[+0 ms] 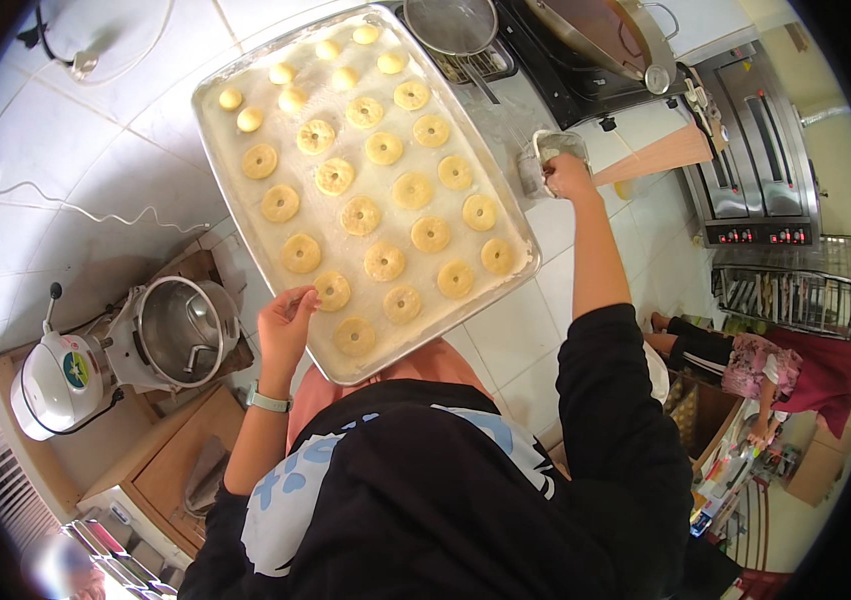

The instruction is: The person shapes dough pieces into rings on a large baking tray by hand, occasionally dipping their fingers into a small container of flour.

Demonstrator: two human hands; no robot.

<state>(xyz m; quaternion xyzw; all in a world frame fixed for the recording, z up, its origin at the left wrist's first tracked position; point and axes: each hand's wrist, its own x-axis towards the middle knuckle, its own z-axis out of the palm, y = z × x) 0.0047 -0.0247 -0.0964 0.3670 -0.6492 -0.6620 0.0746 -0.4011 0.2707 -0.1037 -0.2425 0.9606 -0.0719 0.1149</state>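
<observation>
Dough rings (412,190), flat, pale yellow, with centre holes, in rows on large rectangular silver metal tray (331,235) set slantwise in front, with small round yellow dough balls (346,78) at far end. Left hand (284,322) at tray's near-left edge, thumb and fingertips pinched together beside one ring, cannot tell whether gripping anything; right hand (571,178) right of tray, fingers curled at mouth of translucent greyish container (534,175), grip hidden. White mixer (56,385) with steel bowl (181,330) at left, black stove (551,75) at upper right.
</observation>
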